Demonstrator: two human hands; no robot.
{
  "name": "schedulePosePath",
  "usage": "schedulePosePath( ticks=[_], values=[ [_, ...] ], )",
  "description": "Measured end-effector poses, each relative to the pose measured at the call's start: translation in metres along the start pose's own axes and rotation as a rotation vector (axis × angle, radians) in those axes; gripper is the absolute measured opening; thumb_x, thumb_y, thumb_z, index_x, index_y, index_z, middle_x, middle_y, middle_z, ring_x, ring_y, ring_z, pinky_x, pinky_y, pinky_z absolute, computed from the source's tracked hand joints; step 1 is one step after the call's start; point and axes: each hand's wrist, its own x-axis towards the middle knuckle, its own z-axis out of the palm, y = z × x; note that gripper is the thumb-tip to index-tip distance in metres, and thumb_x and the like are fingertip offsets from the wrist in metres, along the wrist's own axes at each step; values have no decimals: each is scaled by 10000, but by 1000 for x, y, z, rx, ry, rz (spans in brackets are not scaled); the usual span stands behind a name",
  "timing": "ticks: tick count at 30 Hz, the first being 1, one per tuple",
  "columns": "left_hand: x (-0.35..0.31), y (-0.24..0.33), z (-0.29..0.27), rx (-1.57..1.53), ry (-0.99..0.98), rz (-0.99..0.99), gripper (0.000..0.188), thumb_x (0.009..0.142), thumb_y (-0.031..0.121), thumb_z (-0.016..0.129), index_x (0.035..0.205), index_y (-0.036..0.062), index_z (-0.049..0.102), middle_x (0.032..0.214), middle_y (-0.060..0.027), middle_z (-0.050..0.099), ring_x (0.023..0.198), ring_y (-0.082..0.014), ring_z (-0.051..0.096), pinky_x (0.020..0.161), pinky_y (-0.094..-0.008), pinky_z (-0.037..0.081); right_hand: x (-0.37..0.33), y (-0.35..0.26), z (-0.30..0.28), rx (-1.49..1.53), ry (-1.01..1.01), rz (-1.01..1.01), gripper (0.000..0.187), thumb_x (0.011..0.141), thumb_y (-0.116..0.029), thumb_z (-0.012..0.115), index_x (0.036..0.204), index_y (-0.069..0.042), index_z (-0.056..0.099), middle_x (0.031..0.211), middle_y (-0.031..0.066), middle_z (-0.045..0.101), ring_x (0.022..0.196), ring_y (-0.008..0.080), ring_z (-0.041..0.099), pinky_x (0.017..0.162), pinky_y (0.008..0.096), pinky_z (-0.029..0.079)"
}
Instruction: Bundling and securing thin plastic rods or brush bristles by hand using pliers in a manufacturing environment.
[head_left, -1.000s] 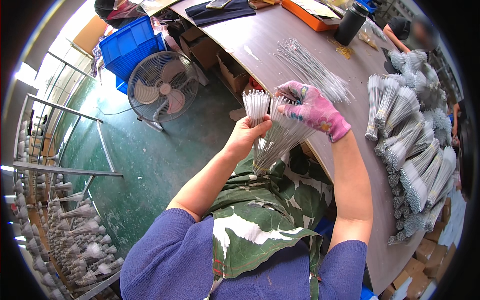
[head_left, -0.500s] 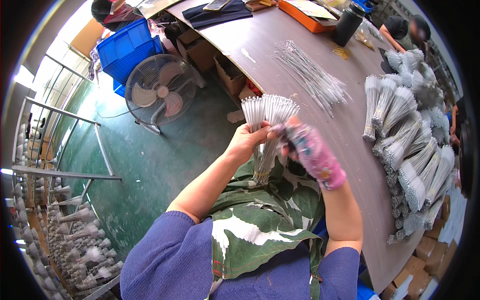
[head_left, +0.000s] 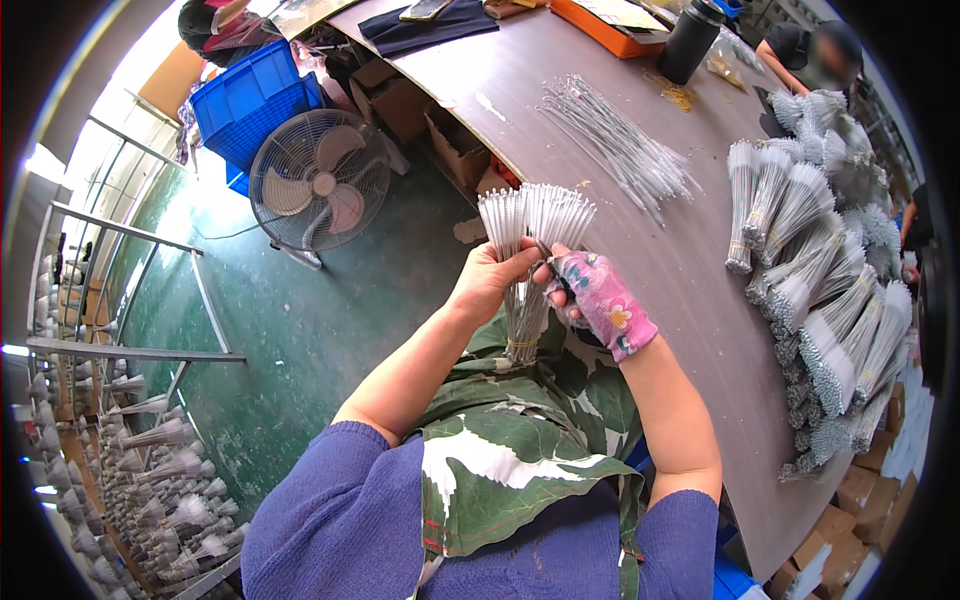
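Observation:
My left hand [head_left: 492, 277] is closed around a bundle of thin wire brushes [head_left: 525, 322], held upright over my lap. Their white bristled ends [head_left: 556, 212] fan out at the top, and a yellowish band circles the lower wires. Close against the bundle's right side is my right hand [head_left: 578, 285], in a pink flowered fingerless glove. Its fingers are curled on a dark hand tool [head_left: 543, 250] whose tip touches or nearly touches the brushes; most of it is hidden, so its exact kind is unclear.
Loose wire brushes [head_left: 620, 140] lie on the table [head_left: 690, 290], with many banded bundles [head_left: 815, 290] piled at right. A black bottle [head_left: 692, 42] and orange tray [head_left: 610, 28] stand farther back. A floor fan [head_left: 322, 183], blue crates [head_left: 250, 100] and metal rack [head_left: 140, 347] are left.
My right hand, blurred before, has swung in against the bundle, and its dark tool now shows at the brushes. My left hand keeps its hold almost unmoved.

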Motion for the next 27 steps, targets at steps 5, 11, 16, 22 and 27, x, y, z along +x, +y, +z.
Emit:
schedulePosePath(
  ticks=[5, 11, 16, 22, 27],
  values=[
    [0, -2, -1, 12, -6, 6, 134, 830, 127, 685, 935, 60, 638, 809, 25, 628, 686, -54, 534, 647, -217, 436, 4, -3, -1, -5, 1, 1, 357, 954, -342, 469, 794, -62, 622, 545, -30, 505, 406, 40, 409, 357, 175, 313],
    [1, -2, -2, 11, -16, 18, 135, 830, 133, 687, 933, 61, 637, 799, 30, 627, 677, -51, 532, 642, -213, 430, 4, -5, 2, 39, 18, 23, 357, 951, -339, 475, 791, -58, 625, 540, -31, 504, 396, 38, 405, 352, 175, 310],
    [1, -2, -4, 18, -15, 18, 135, 830, 132, 686, 931, 56, 638, 790, 29, 623, 673, -50, 529, 631, -210, 422, 7, -1, 1, 37, 3, -2, 352, 948, -333, 484, 785, -58, 632, 533, -34, 500, 384, 35, 389, 352, 174, 298],
    [1, 2, -6, 61, -44, -1, 146, 833, 95, 674, 963, 51, 625, 838, -3, 637, 759, -95, 592, 712, -251, 483, 7, 3, -1, 59, -12, 1, 350, 953, -327, 473, 789, -63, 635, 534, -40, 497, 382, 37, 376, 358, 174, 295],
    [-2, 9, -5, 100, -80, 20, 135, 830, 59, 637, 963, 35, 641, 833, 0, 644, 746, -79, 586, 704, -228, 467, 5, 1, 0, 167, -77, 80, 331, 960, -337, 452, 843, -75, 617, 545, -40, 501, 376, 45, 386, 344, 183, 292]
  ],
)
